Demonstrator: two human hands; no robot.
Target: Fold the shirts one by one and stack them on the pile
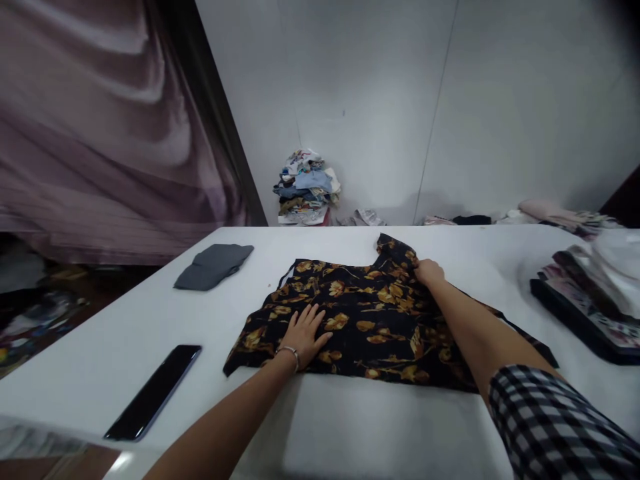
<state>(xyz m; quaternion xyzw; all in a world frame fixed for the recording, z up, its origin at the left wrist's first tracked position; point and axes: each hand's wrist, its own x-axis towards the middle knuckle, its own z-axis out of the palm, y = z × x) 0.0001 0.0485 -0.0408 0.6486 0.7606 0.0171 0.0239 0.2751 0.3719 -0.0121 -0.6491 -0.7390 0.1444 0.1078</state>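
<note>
A black garment with golden flower print [370,313] lies spread on the white table [350,427]. My left hand [304,335] rests flat on its near left part, fingers spread, a thin bracelet at the wrist. Reaching across the cloth, my right hand [428,272] has its fingers curled on the garment's far edge beside a raised corner of fabric. My right arm in a checked sleeve lies over the garment's right side.
A dark phone [155,391] lies near the table's left front edge. A folded grey cloth [214,265] sits at the far left. Stacked folded garments [590,293] stand at the right. A pile of clothes [306,187] leans by the wall, next to a mauve curtain [100,133].
</note>
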